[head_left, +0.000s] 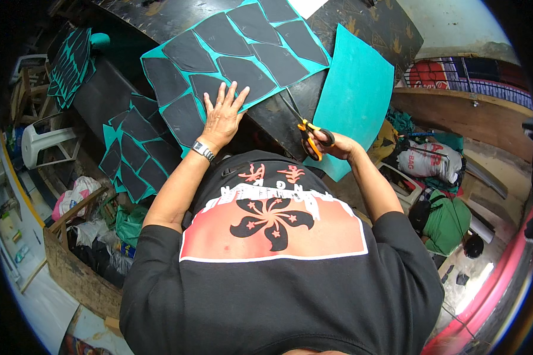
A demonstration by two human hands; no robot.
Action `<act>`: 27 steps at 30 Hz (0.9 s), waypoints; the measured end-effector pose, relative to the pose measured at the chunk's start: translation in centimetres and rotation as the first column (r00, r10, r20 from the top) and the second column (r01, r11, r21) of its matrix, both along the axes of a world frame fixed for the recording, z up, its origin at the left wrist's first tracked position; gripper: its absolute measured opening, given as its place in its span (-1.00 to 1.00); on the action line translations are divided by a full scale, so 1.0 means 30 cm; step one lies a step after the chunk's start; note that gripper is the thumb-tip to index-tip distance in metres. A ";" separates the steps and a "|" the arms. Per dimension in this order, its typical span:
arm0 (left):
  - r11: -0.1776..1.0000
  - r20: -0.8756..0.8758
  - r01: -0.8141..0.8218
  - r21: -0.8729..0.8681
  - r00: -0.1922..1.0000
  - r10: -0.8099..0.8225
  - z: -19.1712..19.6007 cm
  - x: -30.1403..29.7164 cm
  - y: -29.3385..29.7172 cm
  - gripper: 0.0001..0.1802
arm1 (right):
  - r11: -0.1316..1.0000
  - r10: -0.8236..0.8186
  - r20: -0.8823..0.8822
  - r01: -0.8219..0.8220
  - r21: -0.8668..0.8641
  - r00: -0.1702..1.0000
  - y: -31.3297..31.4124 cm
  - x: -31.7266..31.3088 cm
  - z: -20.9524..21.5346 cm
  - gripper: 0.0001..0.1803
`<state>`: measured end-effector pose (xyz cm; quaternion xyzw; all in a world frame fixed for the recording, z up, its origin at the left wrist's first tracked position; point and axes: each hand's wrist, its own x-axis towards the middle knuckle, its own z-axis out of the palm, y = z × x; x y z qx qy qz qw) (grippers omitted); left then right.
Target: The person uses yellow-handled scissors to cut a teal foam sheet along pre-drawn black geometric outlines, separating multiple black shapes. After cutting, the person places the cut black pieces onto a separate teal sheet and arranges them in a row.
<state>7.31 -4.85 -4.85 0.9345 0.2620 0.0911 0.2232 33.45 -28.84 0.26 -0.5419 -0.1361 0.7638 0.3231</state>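
left hand (222, 115) flat, fingers spread, on teal sheet (237, 53); right hand (331, 144) grips orange-handled scissors (307, 135).

A white plastic chair (44, 139) stands at nine o'clock. A plain teal sheet (354, 94) lies at one o'clock. A green bag (447, 223) sits at four o'clock.

Dark worktable (266, 121); white plastic chair (44, 139) left; glossy floor (474, 284) right, cluttered.

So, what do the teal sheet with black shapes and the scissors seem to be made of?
Teal sheet: probably foam or rubber-like sheet, matt, lying flat under the left hand; the black shapes look like a dull glued layer. Scissors in the right hand: orange handles look plastic; dark blades probably metal.
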 end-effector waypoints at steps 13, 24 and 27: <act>0.999 -0.034 0.028 0.044 0.999 -0.026 0.037 0.003 -0.020 -0.33 | 0.998 0.055 0.055 -0.056 0.017 0.997 0.198 0.033 -0.030 -0.36; 0.998 0.012 0.018 -0.057 1.000 -0.018 0.042 -0.005 -0.004 -0.32 | 0.993 0.108 0.253 -0.115 0.015 0.961 0.001 0.111 0.121 -0.72; 0.998 -0.044 0.028 -0.061 0.999 -0.031 0.044 -0.007 -0.001 -0.28 | 0.919 -0.388 0.609 0.241 0.312 0.692 -0.087 0.119 0.118 -0.70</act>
